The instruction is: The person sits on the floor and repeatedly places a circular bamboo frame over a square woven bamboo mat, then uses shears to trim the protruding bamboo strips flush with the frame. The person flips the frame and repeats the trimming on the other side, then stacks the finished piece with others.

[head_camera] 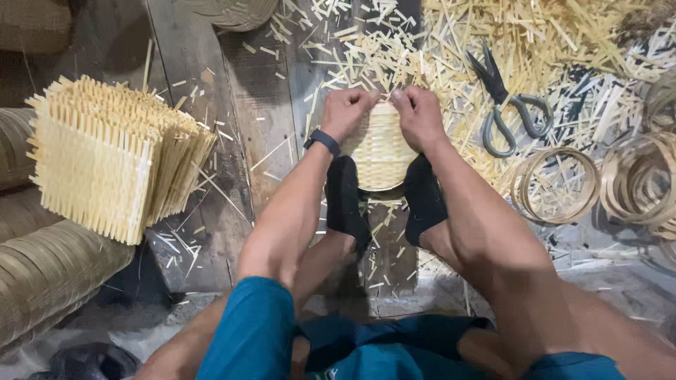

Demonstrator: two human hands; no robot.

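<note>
A small round woven bamboo tray (pixel 380 151) lies on the wooden floor, pinned between my two feet in black socks (pixel 345 200). My left hand (pixel 345 111) grips its far rim on the left side, with a dark band on the wrist. My right hand (pixel 419 116) grips the far rim on the right side, knuckles almost touching the left hand. Both hands' fingers are curled over the tray's edge.
A stack of square woven bamboo mats (pixel 113 158) stands at the left. Grey-handled shears (pixel 503 98) lie on bamboo offcuts (pixel 436 49) at upper right. Bamboo hoops (pixel 556 184) lie to the right. Stacked finished trays (pixel 49 271) sit at lower left.
</note>
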